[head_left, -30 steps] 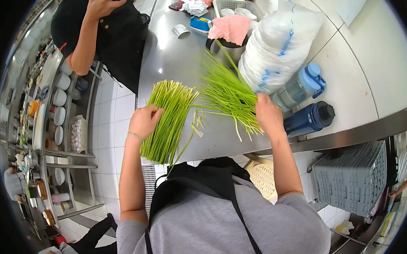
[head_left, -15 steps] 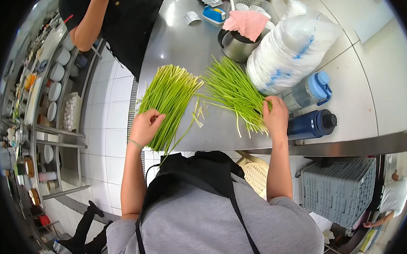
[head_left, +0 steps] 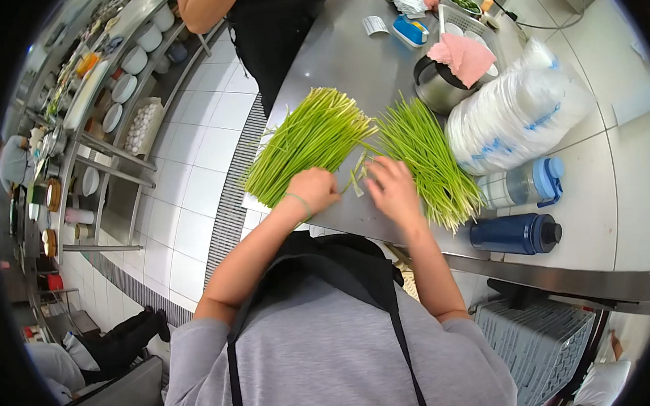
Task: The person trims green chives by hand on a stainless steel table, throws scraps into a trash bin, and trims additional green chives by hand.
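Two piles of long, thin green stalks lie on the steel table. My left hand [head_left: 314,191] is at the near end of the left pile [head_left: 309,144], its fingers curled together; a thin green strand runs by its fingertips, and whether they grip it is hidden. Between the piles, my right hand [head_left: 393,191] reaches over some pale green trimmings [head_left: 359,177], fingers apart and slightly blurred, with nothing seen in them. The right pile [head_left: 430,160] lies just beyond that hand, its stalks slanting toward the table's front edge.
Along the right stand a steel jug [head_left: 442,88] with a pink cloth [head_left: 463,58], a wrapped white stack [head_left: 517,121], a clear bottle [head_left: 523,181] and a dark blue bottle [head_left: 511,233]. A co-worker in black [head_left: 274,34] stands at the table's far left side.
My right hand has left the right pile and moved left to the trimmings. My left hand has come off the left pile's outer side to its near end. The view has turned left.
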Demonstrator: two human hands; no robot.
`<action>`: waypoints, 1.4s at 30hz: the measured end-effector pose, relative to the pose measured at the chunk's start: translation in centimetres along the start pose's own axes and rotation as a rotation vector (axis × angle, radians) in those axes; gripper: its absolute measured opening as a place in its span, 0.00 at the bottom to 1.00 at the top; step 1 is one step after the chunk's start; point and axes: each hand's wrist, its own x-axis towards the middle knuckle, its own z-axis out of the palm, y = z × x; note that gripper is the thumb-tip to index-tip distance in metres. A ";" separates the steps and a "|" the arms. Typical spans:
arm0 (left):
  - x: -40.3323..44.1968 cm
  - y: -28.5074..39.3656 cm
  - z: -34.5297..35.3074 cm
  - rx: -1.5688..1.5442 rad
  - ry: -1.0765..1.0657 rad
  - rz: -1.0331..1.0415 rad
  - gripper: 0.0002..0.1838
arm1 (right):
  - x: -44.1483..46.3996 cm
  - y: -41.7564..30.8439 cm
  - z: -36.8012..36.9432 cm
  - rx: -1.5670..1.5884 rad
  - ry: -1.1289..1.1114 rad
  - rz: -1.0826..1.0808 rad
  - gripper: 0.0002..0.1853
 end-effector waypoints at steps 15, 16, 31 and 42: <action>2.6 -0.4 -0.4 -0.006 0.456 -0.169 0.07 | 2.4 -1.5 3.6 0.157 0.048 0.020 0.06; 2.1 0.0 -1.1 -0.004 0.456 -0.163 0.07 | 2.3 -1.4 3.6 0.229 0.065 0.095 0.06; -0.8 -0.5 -4.3 -0.263 0.454 -0.075 0.05 | 4.7 -2.4 1.8 1.161 0.414 0.650 0.14; 0.5 2.0 -7.3 -0.219 0.625 0.164 0.14 | 5.2 -2.5 -1.3 1.338 0.187 0.585 0.12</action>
